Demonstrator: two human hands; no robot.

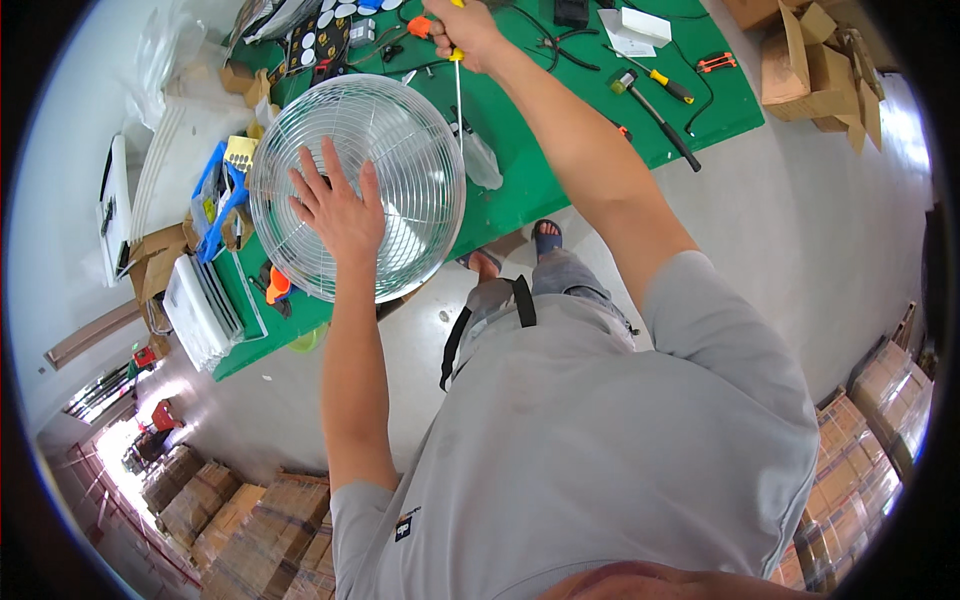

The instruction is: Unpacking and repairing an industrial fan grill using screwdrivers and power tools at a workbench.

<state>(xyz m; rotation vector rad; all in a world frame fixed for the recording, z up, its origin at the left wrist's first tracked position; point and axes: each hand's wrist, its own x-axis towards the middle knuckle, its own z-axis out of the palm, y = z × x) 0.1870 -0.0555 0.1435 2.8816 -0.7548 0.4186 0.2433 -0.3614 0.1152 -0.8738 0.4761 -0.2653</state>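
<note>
Your left grip is spread flat over the guard, at the worktop's left, likely steadying it; right grip wraps the screwdriver, shaft beside the guard's right rim.

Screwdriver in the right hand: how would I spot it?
At the green table, find the big round wire guard. By its right rim, the right hand grips the screwdriver, shaft pointing downward in the picture. Another yellow-handled screwdriver lies loose beside the hammer; only this one is held.
</note>
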